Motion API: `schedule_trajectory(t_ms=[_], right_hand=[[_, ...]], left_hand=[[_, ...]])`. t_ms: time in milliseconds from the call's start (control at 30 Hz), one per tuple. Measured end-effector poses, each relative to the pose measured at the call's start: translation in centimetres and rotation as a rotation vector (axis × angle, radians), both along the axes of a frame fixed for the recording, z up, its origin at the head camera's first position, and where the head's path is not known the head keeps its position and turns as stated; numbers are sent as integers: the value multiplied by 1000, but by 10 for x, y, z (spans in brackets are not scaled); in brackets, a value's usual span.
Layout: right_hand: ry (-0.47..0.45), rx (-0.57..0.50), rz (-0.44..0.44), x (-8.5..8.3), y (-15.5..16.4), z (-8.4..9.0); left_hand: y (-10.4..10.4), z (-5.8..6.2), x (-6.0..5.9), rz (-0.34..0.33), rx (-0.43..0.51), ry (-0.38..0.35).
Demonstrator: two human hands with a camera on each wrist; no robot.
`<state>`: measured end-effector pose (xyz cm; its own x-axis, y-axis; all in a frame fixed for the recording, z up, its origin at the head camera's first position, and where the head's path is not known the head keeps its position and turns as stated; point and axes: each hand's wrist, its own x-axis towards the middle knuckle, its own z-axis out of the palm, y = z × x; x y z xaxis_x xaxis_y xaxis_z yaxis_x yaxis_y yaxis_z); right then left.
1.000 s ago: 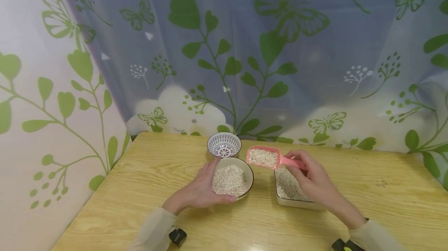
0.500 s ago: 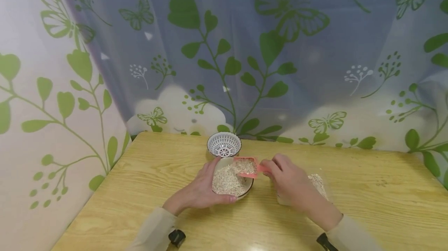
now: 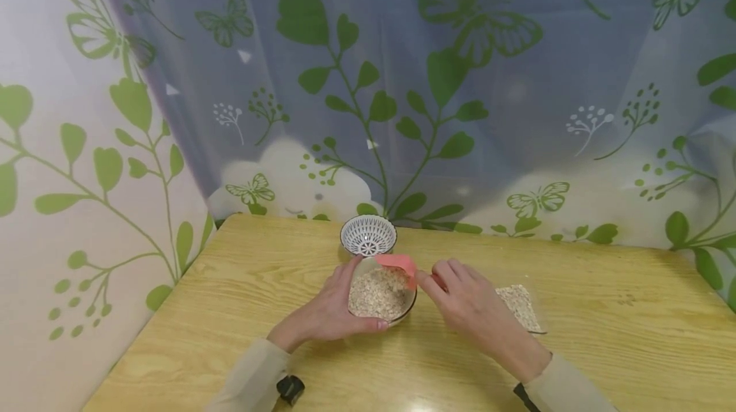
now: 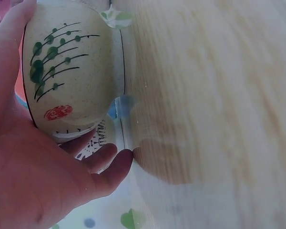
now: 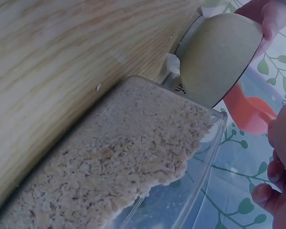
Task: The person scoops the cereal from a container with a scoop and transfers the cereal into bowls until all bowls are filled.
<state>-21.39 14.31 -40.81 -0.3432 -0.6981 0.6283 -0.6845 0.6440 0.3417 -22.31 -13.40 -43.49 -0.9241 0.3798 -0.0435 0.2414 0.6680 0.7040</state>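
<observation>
My left hand point(image 3: 330, 310) grips a cream bowl point(image 4: 76, 62) from its left side, thumb at the near rim and fingers round the far side. Green sprigs and a red mark decorate the bowl's outside, seen in the left wrist view. Oat flakes point(image 3: 374, 300) are heaped inside. My right hand point(image 3: 468, 297) pinches the handle of a pink scoop point(image 3: 398, 262), which is tipped over on its side above the bowl's right part. The scoop's inside faces away from the head camera. Below my right forearm sits a rectangular clear-walled container point(image 5: 198, 183) of oats, partly hidden in the head view.
Right behind the cream bowl stands a small white bowl point(image 3: 368, 233) with a dark pattern. All stand on a wood-grain table point(image 3: 276, 252). A leaf-and-butterfly curtain point(image 3: 379, 80) hangs along the table's back edge. A few loose flakes point(image 5: 98, 87) lie beside the container.
My right hand has carried the loaded scoop left from above the container to the bowl and turned it over. The heap in the bowl looks fuller. My left hand has stayed put.
</observation>
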Motion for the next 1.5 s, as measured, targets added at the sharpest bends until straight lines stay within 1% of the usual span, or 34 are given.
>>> schedule_trajectory(t_ms=[200, 400, 500, 600, 700, 767, 867, 967, 1067, 1200, 1267, 1400, 1500], right_hand=[[54, 16, -5, -1, 0, 0], [94, 20, -4, -3, 0, -1], [72, 6, -5, -3, -1, -2], [4, -90, 15, -4, -1, -3], [-107, -231, 21, -3, -1, -3], [-188, -319, 0, 0, 1, -2], [-318, -439, -31, 4, 8, 2], [-425, -527, -52, 6, 20, 5], [-490, -574, -64, 8, 34, 8], [-536, -613, -77, 12, 54, 11], [-585, -632, -96, 15, 64, 13], [-694, -654, -158, 20, 85, 15], [-725, -651, -210, 22, 99, 12]], left_hand=[[0, 2, 0, 0, 9, -6], [1, 3, 0, -4, 15, 5], [1, 3, 1, -5, 10, 8], [0, 3, 1, -1, -4, 15], [1, 6, 1, 7, -49, 42], [2, 9, 1, 3, -92, 77], [4, 14, 1, -30, -136, 145], [5, 19, 1, -87, -171, 203], [6, 23, -1, -140, -225, 230], [11, 29, -7, -203, -300, 237], [15, 32, -10, -234, -334, 238], [25, 42, -16, -294, -409, 215], [31, 49, -19, -328, -477, 187]])
